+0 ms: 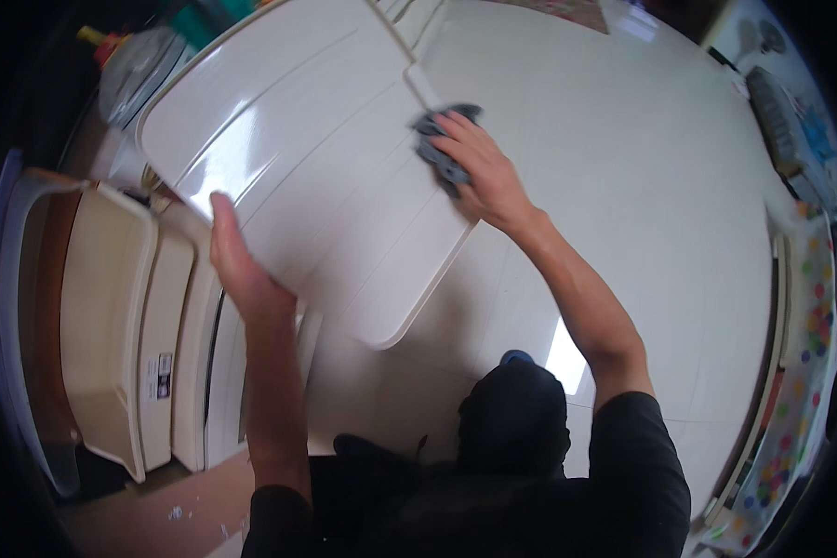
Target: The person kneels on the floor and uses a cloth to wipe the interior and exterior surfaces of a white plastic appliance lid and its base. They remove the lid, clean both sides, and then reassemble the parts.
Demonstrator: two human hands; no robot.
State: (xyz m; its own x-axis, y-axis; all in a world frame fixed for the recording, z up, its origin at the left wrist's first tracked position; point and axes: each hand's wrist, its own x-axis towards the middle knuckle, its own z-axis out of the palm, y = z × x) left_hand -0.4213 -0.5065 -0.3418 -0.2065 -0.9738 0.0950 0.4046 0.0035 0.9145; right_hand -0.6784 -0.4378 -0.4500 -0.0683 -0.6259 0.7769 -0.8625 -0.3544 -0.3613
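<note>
A large off-white plastic panel with rounded corners and shallow grooves (321, 167) is tilted in front of me. At its right edge my right hand (485, 167) presses a bunched grey cloth (443, 150) against the panel, fingers spread over the cloth. My left hand (244, 268) supports the panel's lower left edge; its thumb shows on the near face, and the other fingers are hidden behind the panel. Light reflects off the panel's left part.
Cream plastic drawers or bins (108, 328) stand at the left, one bearing a label. Pale floor tiles (642, 209) lie beyond the panel. A dotted plastic cover (795, 390) hangs over a low unit at the right. A grey container (774, 125) is at the upper right.
</note>
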